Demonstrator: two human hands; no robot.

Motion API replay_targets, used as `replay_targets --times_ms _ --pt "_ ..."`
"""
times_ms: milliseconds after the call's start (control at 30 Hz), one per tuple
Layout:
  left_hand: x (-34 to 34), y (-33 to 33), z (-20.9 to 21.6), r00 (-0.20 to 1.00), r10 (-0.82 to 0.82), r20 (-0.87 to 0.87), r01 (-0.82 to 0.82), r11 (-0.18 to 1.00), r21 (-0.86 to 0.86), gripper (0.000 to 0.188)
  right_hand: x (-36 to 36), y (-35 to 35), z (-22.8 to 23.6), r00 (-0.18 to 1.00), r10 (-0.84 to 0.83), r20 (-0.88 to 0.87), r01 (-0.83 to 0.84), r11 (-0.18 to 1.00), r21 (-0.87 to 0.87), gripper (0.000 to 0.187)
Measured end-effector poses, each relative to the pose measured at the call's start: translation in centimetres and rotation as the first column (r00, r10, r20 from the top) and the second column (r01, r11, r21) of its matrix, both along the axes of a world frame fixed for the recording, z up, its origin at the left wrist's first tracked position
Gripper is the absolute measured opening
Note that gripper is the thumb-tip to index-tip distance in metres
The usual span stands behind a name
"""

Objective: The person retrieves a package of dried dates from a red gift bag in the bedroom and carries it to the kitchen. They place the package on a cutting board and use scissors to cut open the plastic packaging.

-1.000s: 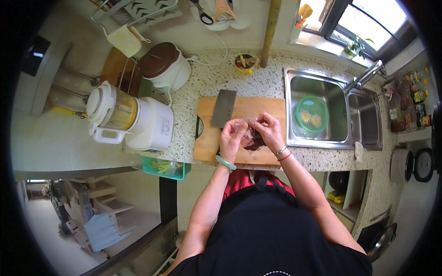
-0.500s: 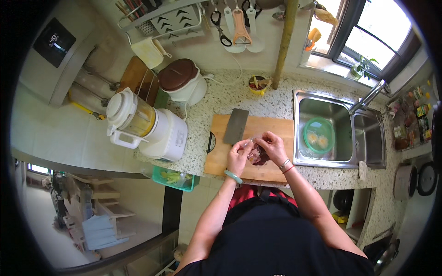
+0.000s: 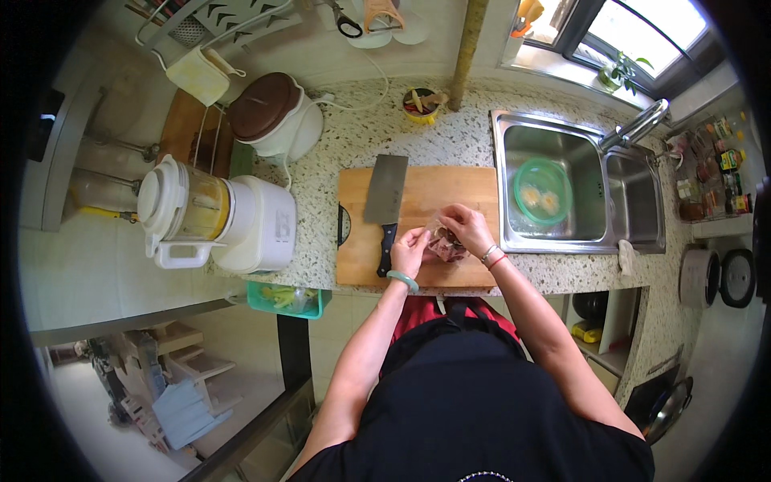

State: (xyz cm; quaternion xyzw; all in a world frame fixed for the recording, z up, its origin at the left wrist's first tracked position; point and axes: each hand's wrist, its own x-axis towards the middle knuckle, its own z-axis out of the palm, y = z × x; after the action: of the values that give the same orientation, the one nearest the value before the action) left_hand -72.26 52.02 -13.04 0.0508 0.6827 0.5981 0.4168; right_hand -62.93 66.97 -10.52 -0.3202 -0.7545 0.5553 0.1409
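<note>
Together, left hand point(image 3: 409, 251) and right hand point(image 3: 470, 229), fingers pinched closed, grip a clear plastic bag point(image 3: 436, 222) of dark-red meat point(image 3: 447, 250) over the tan wooden board's point(image 3: 450, 186) near right; uneven tugging could split the plastic.

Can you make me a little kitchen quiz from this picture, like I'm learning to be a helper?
1. True or false: the cleaver lies on the wooden cutting board.
2. What sits in the larger sink basin?
A) a blender
B) a green bowl
C) a pot with a brown lid
3. Who is holding the see-through plastic package with reddish contents: the left hand, the right hand, or both?

Key:
1. True.
2. B.
3. Both; fingers of each hand are on it.
</note>
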Motion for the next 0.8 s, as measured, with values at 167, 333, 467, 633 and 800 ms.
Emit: replay_targets --times_ms 167,333,467,633,800 --pt "-1.3 0.5 -1.6 0.903 -0.260 -0.342 0.194 0.957 -0.216 0.042 -0.9 0.0 -0.9 0.991 0.028 0.127 -0.021 0.998 -0.061 0.046" --pt "-3.6 3.5 6.1 0.988 0.099 0.118 -0.128 0.954 0.272 0.071 -4.8 1.3 4.6 0.922 -0.170 -0.349 -0.086 0.787 -0.611 0.069" --pt "-7.7 6.1 11.3 0.992 0.104 0.065 -0.123 0.820 0.559 0.072 -9.5 2.4 8.5 0.743 -0.303 -0.596 -0.360 0.569 -0.739 0.073" --pt "-14.0 9.9 16.6 0.978 0.203 0.043 -0.178 0.712 0.679 0.065 -16.2 4.3 13.5 0.618 -0.404 -0.675 -0.449 0.523 -0.724 0.072" --pt "-20.5 14.4 19.6 0.963 0.266 -0.039 -0.164 0.698 0.697 0.058 -22.0 6.3 15.7 0.596 -0.504 -0.625 -0.389 0.500 -0.774 0.069"
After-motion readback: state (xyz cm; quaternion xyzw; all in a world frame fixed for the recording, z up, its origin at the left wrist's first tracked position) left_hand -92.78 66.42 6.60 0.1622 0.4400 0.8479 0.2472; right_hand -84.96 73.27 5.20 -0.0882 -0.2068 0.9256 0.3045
